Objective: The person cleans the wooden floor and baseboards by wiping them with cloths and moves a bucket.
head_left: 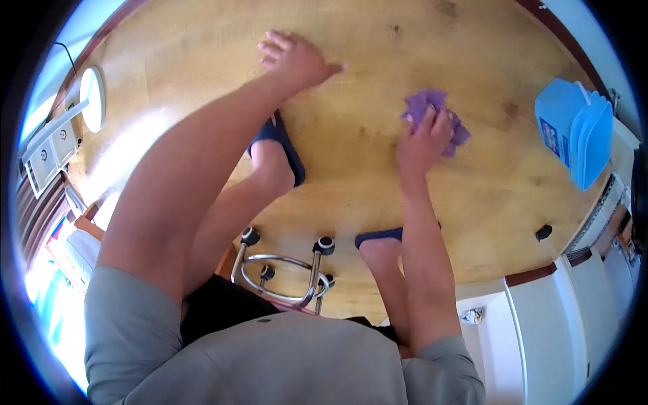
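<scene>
Purple cloth (460, 133) lies bunched on the wooden floor (351, 145), right of centre and ahead of the person. The right hand (425, 143) is on it, its fingers bent over the crumpled fabric and gripping it, with loose folds showing beyond the fingertips and along the outer side. The left hand (299, 62) is empty, farther forward and well apart from the cloth; its fingers are spread, the thumb pointing toward the right. Whether that palm touches the boards, I cannot tell.

Below the left forearm, a dark blue slipper (292, 158) covers the left foot; its mate, the other slipper (378, 236), is on the right foot, nearer the body. Between the legs shows a metal stool (315, 270) with a ring and black-and-white casters.

To the right of the cloth, well apart from it, is a light blue plastic container (553, 115) with a label on its side. A small black object (544, 233), too small to identify, is on the floor nearer the white cabinets (547, 331). At the far left, a white disc (93, 99) joins a pale pole. Grey shirt fabric (270, 364) fills the bottom edge.
</scene>
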The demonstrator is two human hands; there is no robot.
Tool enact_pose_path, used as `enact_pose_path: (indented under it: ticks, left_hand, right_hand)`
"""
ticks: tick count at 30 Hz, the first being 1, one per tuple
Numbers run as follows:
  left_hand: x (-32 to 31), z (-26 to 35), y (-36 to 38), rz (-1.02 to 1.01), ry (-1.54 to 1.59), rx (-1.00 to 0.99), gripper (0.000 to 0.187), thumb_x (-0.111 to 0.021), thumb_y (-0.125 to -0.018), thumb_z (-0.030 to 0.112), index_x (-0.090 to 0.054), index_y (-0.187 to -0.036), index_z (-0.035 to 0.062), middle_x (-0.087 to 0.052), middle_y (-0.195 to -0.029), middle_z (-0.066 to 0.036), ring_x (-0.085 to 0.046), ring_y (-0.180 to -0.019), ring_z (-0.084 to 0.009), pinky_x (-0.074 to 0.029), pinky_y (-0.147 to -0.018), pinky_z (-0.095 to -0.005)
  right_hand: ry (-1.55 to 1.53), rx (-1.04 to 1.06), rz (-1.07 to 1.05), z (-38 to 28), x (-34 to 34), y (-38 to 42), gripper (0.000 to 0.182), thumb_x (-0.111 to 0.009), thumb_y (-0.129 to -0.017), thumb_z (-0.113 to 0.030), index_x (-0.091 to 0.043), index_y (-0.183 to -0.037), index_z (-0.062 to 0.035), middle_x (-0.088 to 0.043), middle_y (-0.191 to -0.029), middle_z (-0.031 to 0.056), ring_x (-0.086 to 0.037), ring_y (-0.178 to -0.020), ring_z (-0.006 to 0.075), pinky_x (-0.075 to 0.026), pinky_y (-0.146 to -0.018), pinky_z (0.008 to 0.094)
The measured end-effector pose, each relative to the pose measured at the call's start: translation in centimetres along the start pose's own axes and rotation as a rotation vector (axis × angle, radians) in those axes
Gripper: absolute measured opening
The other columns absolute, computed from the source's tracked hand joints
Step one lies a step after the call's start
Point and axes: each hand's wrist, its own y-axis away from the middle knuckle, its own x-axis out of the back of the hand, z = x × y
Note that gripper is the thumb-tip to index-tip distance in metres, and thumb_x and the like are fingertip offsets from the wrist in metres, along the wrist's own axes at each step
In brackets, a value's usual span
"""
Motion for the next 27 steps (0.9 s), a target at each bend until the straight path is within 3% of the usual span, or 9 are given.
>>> enact_pose_path:
  ticks: [1,2,7,10,13,16,19,24,27]
  left_hand:
    - [1.0,1.0,0.1,0.002,0.108,0.034,0.139,-0.058,-0.073,0.090,-0.015,-0.155,-0.0134,0.003,-0.153,-0.051,-0.006,-0.140,-0.0719,-0.026,-0.112,-0.0707]
    - [2.3,2.4,0.1,-0.158,0.111,0.130,0.130,-0.058,-0.078,0.085,-0.015,-0.158,-0.0074,0.008,-0.159,-0.043,-0.001,-0.148,-0.0611,-0.021,-0.117,-0.0681]
    - [2.4,4.8,-1.6,-0.154,0.051,0.265,0.135,-0.068,-0.071,0.083,-0.017,-0.158,-0.0063,0.009,-0.161,-0.039,0.001,-0.149,-0.0593,-0.018,-0.116,-0.0717]
    - [0.6,5.0,-2.2,0.004,0.168,0.384,0.143,-0.073,-0.067,0.083,-0.010,-0.159,-0.0070,0.008,-0.161,-0.039,0.001,-0.149,-0.0587,-0.017,-0.116,-0.0711]
    - [-0.4,4.6,-3.7,-0.024,0.147,0.366,0.149,-0.075,-0.064,0.083,-0.004,-0.158,-0.0085,0.007,-0.161,-0.039,0.000,-0.150,-0.0580,-0.019,-0.117,-0.0704]
    - [0.9,5.1,-2.0,-0.012,0.183,0.400,0.148,-0.075,-0.064,0.082,-0.007,-0.157,-0.0107,0.007,-0.160,-0.041,-0.001,-0.150,-0.0581,-0.020,-0.116,-0.0697]
    - [1.5,5.0,-2.0,-0.047,0.184,0.384,0.146,-0.076,-0.064,0.082,-0.011,-0.157,-0.0111,0.004,-0.160,-0.042,-0.002,-0.149,-0.0585,-0.021,-0.117,-0.0687]
    - [2.0,4.9,-1.9,-0.023,0.209,0.378,0.148,-0.076,-0.063,0.083,-0.013,-0.155,-0.0138,0.001,-0.160,-0.041,-0.005,-0.149,-0.0582,-0.019,-0.118,-0.0681]
    - [0.5,5.0,-2.5,0.072,0.124,0.423,0.134,-0.063,-0.065,0.092,-0.031,-0.156,-0.0010,-0.001,-0.157,-0.047,-0.009,-0.146,-0.0633,-0.022,-0.118,-0.0651]
  right_hand:
    - [0.020,0.036,-0.026,-1.0,0.0,0.1,0.055,-0.066,-0.092,-0.032,-0.054,-0.139,-0.0060,-0.045,-0.149,0.0211,-0.038,-0.143,0.0420,-0.027,-0.118,0.0591]
    - [-0.015,0.083,-0.036,-2.4,0.0,0.7,0.054,-0.066,-0.092,-0.033,-0.054,-0.139,-0.0066,-0.046,-0.148,0.0212,-0.037,-0.143,0.0416,-0.025,-0.119,0.0604]
    - [-0.211,0.226,-0.129,-9.3,0.1,2.3,0.051,-0.069,-0.086,-0.032,-0.059,-0.132,-0.0124,-0.046,-0.148,0.0197,-0.037,-0.145,0.0405,-0.026,-0.117,0.0642]
    - [-0.312,0.295,-0.087,-7.2,-0.2,1.7,0.050,-0.070,-0.083,-0.030,-0.061,-0.129,-0.0148,-0.047,-0.147,0.0194,-0.039,-0.143,0.0398,-0.030,-0.115,0.0641]
    - [-0.229,0.308,-0.126,-2.3,1.4,0.8,0.051,-0.072,-0.082,-0.030,-0.060,-0.129,-0.0160,-0.048,-0.144,0.0197,-0.042,-0.140,0.0397,-0.033,-0.113,0.0621]
    - [-0.010,0.229,-0.011,4.3,2.4,-0.8,0.046,-0.075,-0.081,-0.025,-0.062,-0.123,-0.0141,-0.051,-0.137,0.0219,-0.050,-0.129,0.0415,-0.038,-0.109,0.0533]
    - [-0.044,0.111,0.043,10.3,3.1,-1.8,0.044,-0.069,-0.092,-0.025,-0.060,-0.131,-0.0080,-0.050,-0.141,0.0261,-0.047,-0.131,0.0460,-0.036,-0.111,0.0559]
    - [-0.062,-0.005,0.073,7.0,0.9,-0.8,0.044,-0.067,-0.094,-0.026,-0.062,-0.128,0.0010,-0.045,-0.148,0.0296,-0.041,-0.139,0.0477,-0.033,-0.116,0.0548]
    - [-0.227,-0.021,0.065,2.2,0.1,-0.3,0.041,-0.062,-0.098,-0.027,-0.063,-0.129,-0.0010,-0.044,-0.150,0.0287,-0.038,-0.142,0.0464,-0.029,-0.119,0.0543]
